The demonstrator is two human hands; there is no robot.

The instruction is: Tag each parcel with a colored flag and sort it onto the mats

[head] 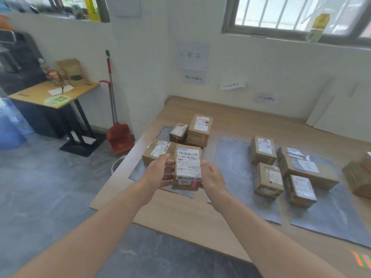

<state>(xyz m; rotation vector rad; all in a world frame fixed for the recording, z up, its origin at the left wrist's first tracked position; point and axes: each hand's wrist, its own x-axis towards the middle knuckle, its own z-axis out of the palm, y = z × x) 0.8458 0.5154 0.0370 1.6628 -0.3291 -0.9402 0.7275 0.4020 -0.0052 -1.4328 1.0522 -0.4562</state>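
I hold a small cardboard parcel (187, 167) with a white shipping label and a pink flag near its lower right corner, above the left grey mat (138, 171). My left hand (158, 171) grips its left side and my right hand (212, 175) grips its right side. Three other parcels with pink flags lie on that mat: one (157, 150) just behind the held parcel, a small one (179, 133) and a taller one (199, 130) farther back. The middle mat (234, 169) carries several parcels (268, 179), some with green flags.
A strip of colored flags (363, 261) lies at the table's near right corner. Another parcel (359, 175) sits at the right edge. Paper signs (192, 56) hang on the wall. A red dustpan with broom (119, 139) leans left of the table, beside a small desk (54, 93).
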